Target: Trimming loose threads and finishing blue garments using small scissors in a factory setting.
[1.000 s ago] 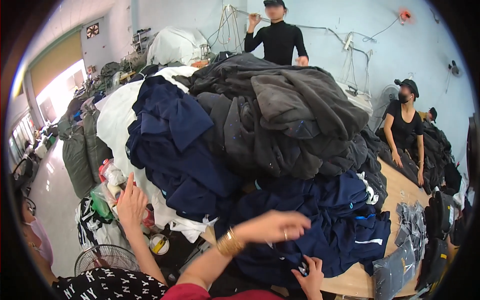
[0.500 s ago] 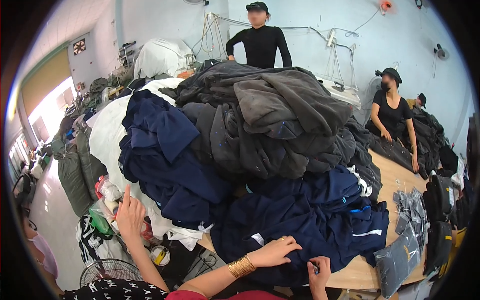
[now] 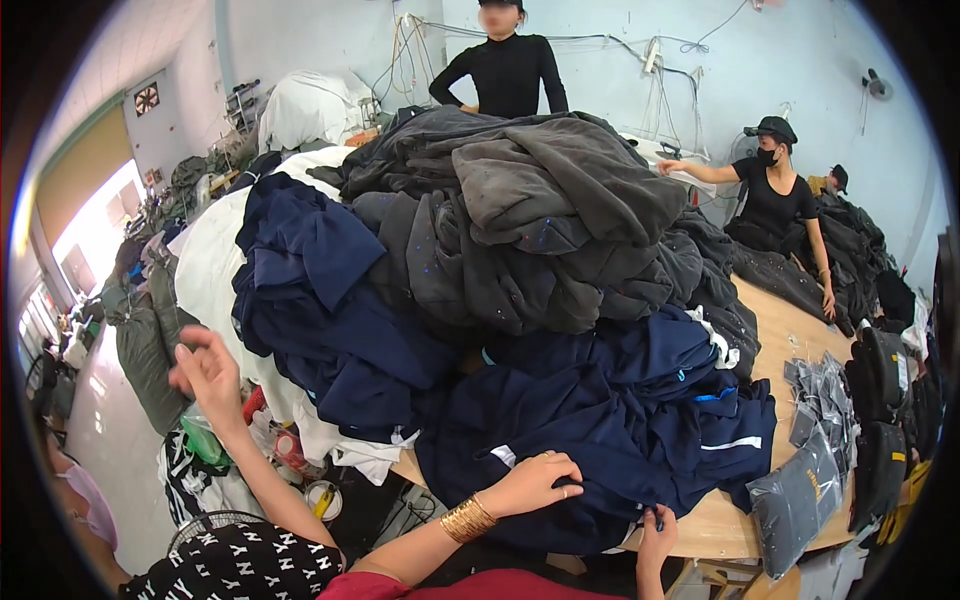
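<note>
A navy garment [image 3: 600, 440] with white strips is spread over the near edge of the table. My left hand [image 3: 535, 484], with gold bangles at the wrist, lies on it with bent fingers gripping the cloth. At the garment's near hem is my right hand [image 3: 657, 532], its fingers pinched round a small dark bit that I cannot make out. A large pile of dark grey garments [image 3: 560, 210] rises beyond, with more navy cloth [image 3: 310, 290] on its left side.
To my left, a person in a black patterned top raises a hand [image 3: 210, 382]. Two people in black [image 3: 507, 75] [image 3: 780, 190] are behind and right of the pile. Plastic-wrapped folded garments [image 3: 797, 505] lie at the table's right. Stuffed sacks [image 3: 145, 350] stand on the floor at left.
The neighbour's pointing hand has moved left and its fingers have curled. The person at right has stretched an arm toward the pile. My right hand has moved slightly right, to the hem.
</note>
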Available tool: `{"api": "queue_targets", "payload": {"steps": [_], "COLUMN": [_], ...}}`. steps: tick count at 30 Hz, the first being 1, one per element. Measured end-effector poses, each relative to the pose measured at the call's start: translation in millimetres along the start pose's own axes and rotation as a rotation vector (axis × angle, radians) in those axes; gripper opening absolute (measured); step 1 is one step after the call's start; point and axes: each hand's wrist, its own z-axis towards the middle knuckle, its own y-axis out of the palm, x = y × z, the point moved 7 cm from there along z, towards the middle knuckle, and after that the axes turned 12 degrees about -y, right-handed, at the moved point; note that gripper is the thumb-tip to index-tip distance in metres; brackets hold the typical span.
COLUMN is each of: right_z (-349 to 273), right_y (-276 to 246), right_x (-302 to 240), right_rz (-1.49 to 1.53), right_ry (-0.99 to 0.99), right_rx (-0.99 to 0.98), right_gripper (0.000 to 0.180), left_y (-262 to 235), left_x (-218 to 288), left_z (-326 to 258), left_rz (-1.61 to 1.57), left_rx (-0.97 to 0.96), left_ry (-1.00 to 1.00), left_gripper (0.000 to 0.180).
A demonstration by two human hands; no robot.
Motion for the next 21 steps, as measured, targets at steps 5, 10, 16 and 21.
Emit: {"api": "queue_targets", "payload": {"steps": [5, 10, 16, 21], "right_z": [31.6, 57.6, 74.0, 82.9], "right_y": [7.3, 22.0, 25.2, 39.3], "right_x": [-57.0, -144.7, -139.9, -143.6], "right_rz": [0.222, 0.127, 0.56, 0.668], "right_ry": [-0.036, -0.27, 0.163, 0.294], "right_rx": [0.046, -0.122, -0.237, -0.48], "right_gripper": [0.008, 0.01, 0.012, 0.015], "left_y": [7.5, 12.4, -3.0, -48.3], "left_x": [30.9, 56.0, 35.8, 25.3], "left_z": [3.2, 20.9, 39.9, 43.0], "left_rz": [0.201, -0.019, -0.463, -0.749], "left_rx": [0.069, 0.168, -0.018, -0.001], "left_ry": [-0.068, -0.022, -0.088, -0.239], "left_gripper": [0.037, 0.03, 0.014, 0.017]}}
